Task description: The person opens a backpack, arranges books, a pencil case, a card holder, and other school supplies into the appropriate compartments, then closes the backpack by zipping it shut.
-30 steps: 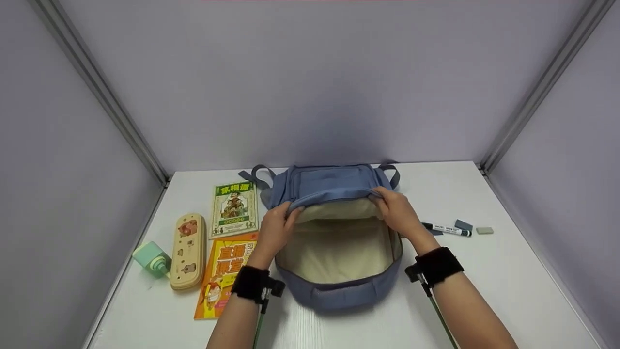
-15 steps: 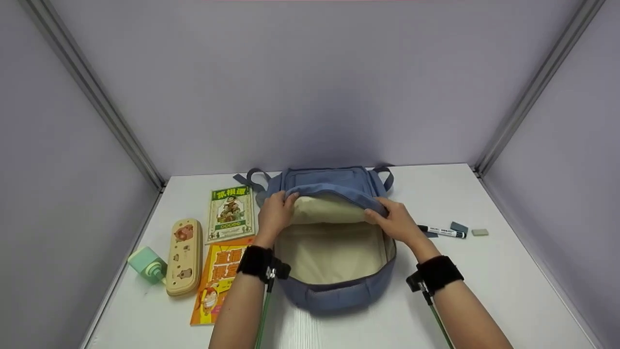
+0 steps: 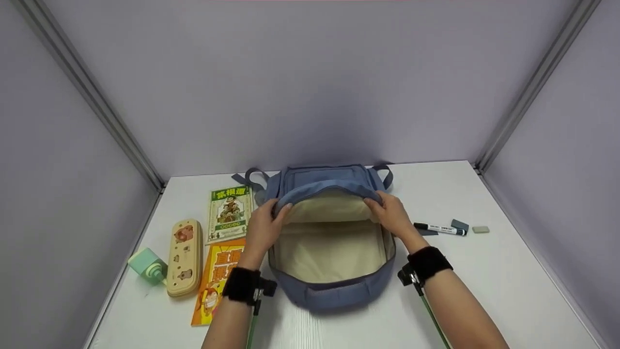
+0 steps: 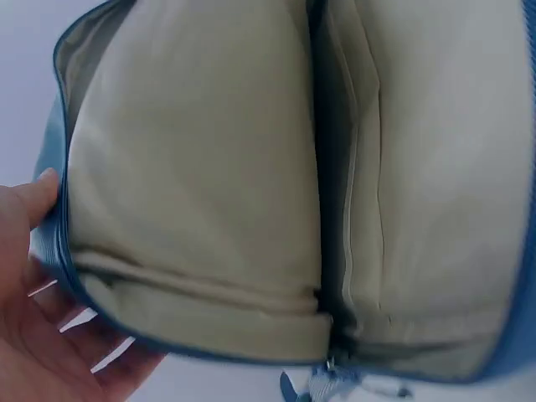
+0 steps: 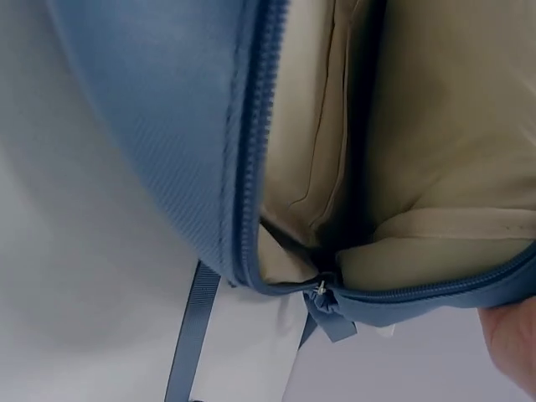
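A blue backpack lies unzipped in the middle of the table, its cream lining exposed. My left hand holds the left side of the raised flap, its thumb on the rim and the other fingers behind the fabric in the left wrist view. On the flap's right side, my right hand pinches the edge with the thumb toward the lining. Only a small part of that hand shows in the right wrist view. The left wrist view shows the lining with a seamed inner panel; no loose item is visible inside.
Left of the bag lie a green-bordered book, an orange book partly behind my left arm, a cream pencil case and a mint bottle. To the right are a marker, a dark-blue block and a pale eraser-like block.
My left hand has shifted left and a little lower along the flap's rim. The flap now arches more widely between both hands. Items on the table keep their places.
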`<state>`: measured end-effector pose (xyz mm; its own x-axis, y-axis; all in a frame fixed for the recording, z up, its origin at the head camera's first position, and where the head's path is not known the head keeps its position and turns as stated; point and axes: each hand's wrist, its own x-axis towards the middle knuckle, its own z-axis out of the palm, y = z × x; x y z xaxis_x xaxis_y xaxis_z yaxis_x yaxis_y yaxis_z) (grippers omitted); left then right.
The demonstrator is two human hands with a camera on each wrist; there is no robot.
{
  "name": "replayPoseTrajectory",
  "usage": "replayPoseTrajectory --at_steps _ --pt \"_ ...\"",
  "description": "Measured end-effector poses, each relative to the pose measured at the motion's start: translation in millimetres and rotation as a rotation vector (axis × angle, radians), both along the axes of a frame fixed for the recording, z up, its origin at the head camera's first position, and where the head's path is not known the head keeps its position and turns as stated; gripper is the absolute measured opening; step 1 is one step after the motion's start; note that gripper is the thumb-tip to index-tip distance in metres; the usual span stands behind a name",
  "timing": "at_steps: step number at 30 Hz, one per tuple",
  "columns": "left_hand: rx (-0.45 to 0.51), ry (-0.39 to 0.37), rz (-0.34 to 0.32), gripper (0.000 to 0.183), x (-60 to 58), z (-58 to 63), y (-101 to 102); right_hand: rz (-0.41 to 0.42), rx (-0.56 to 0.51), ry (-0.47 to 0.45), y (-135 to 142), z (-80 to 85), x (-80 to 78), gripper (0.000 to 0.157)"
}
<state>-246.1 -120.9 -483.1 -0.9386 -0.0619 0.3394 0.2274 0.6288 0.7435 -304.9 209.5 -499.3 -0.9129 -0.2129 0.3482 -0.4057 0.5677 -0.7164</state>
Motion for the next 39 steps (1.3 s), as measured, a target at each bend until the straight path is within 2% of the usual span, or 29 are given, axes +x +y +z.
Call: replayPoseTrajectory --at_steps 4,8,12,14,16,19,23,26,28,30,32,34,36,39 --pt "-0.077 -0.078 0.077 0.045 29.0 -12.6 -19 -0.030 -0.031 -0.038 -1 1.5 -6.7 0.030" --pt "-0.278 -0.166 0.140 0.038 54.4 -38.4 -42 -0.077 -0.039 -0.112 1 3.7 -13.2 0.031" --pt "-0.444 -0.181 0.217 0.037 74.9 -64.8 -58 -0.148 0.021 -0.183 1 1.8 -18.3 0.034" --pt "-0.483 -0.182 0.244 0.039 84.1 -74.7 -64 -0.185 0.063 -0.211 1 -1.0 -19.8 0.035" --pt "-0.504 -0.214 0.256 0.042 92.0 -82.5 -68 -0.214 0.087 -0.234 0 -3.8 -20.5 0.036" --pt "-0.534 -0.344 0.244 0.046 99.6 -90.4 -71 -0.239 0.106 -0.259 -3 -4.8 -21.3 0.036" --pt "-0.521 -0.570 0.191 0.058 102.6 -98.7 -72 -0.237 0.119 -0.269 -8 -1.4 -22.9 0.037" --pt "-0.486 -0.658 0.175 0.063 101.9 -103.5 -71 -0.229 0.117 -0.266 -7 -1.7 -22.5 0.037" --pt "-0.471 -0.660 0.185 0.063 103.3 -103.6 -70 -0.228 0.120 -0.273 -6 -4.3 -21.2 0.037" --pt "-0.467 -0.628 0.209 0.060 106.7 -101.1 -71 -0.228 0.126 -0.286 -6 -6.3 -19.3 0.039" --pt "-0.473 -0.599 0.240 0.059 111.6 -97.4 -74 -0.230 0.133 -0.291 -6 -7.3 -17.9 0.039" --pt "-0.467 -0.604 0.279 0.058 117.2 -93.7 -79 -0.230 0.129 -0.289 -6 -7.1 -17.3 0.039" --pt "-0.465 -0.660 0.308 0.061 121.8 -90.1 -86 -0.232 0.121 -0.281 -7 -6.4 -17.0 0.039" --pt "-0.429 -0.791 0.322 0.067 128.4 -87.0 -96 -0.238 0.120 -0.272 -6 -6.5 -16.6 0.038"
